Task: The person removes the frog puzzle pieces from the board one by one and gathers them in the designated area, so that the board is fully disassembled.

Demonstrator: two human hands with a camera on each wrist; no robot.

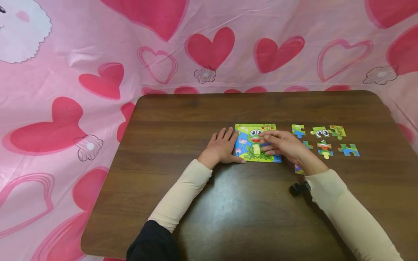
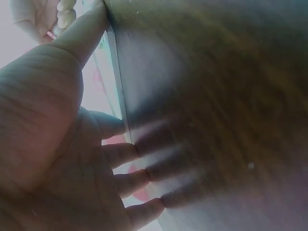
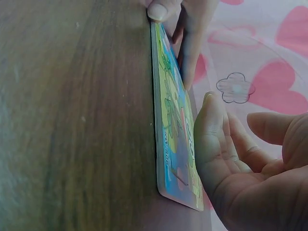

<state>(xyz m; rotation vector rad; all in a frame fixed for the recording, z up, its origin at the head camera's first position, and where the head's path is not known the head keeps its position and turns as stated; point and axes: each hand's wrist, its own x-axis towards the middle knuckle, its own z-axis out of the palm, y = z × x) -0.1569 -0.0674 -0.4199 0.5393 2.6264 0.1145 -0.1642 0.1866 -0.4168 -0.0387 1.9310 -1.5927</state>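
A square frog picture board [image 1: 241, 154], seen edge-on in the right wrist view, lies flat on the wooden table. My left hand [image 1: 223, 146] rests at its left side with straight fingers spread. The left thumb [image 3: 158, 11] touches a near corner of the board. Over the board's right half hovers my right hand [image 1: 289, 146], its fingers loosely bent. Nothing shows between the right fingers [image 3: 209, 115] and thumb. To its right lie loose jigsaw pieces, including one with two eyes [image 1: 321, 132] and one with a red mouth [image 1: 324, 145].
More jigsaw pieces lie there: a corner piece [image 1: 298, 129], a green one [image 1: 339, 131] and a blue-green one [image 1: 348, 150]. Another piece [image 1: 298, 169] is partly hidden by the right wrist. A small black object [image 1: 295, 189] is beside the right sleeve. A heart-patterned cloth [image 1: 228, 83] hangs behind the table [image 1: 163, 145].
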